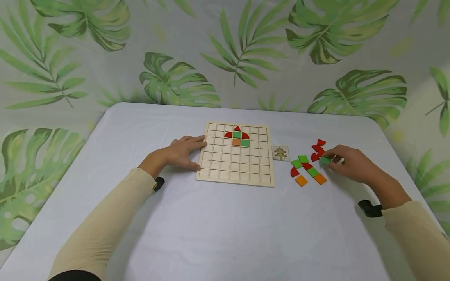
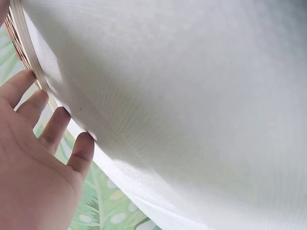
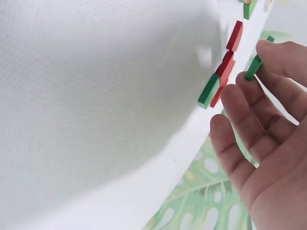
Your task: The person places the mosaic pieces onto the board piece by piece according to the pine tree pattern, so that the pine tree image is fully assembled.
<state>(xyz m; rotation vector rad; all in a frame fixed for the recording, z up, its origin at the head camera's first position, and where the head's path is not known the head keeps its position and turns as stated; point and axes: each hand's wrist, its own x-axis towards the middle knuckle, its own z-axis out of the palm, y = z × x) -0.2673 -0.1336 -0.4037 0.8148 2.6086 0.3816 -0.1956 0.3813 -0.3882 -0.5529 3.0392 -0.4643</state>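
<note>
Leaf-printed cloth (image 1: 242,43) stood behind the white tabletop (image 1: 225,230). One flat green tile (image 1: 325,160) looked small and thin-edged. Reaching beside red quarter-circle pieces (image 1: 318,148), the right hand (image 1: 349,162) pinched it between thumb and fingers. The left hand (image 1: 183,153), fingers spread, touched the left edge of the wooden grid board (image 1: 225,164).

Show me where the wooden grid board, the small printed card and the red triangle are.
Wooden grid board (image 1: 235,164): head view, on its bare squares.
Small printed card (image 1: 281,153): head view, middle of its printed face.
Red triangle (image 1: 237,128): head view, middle of its upper face.
</note>
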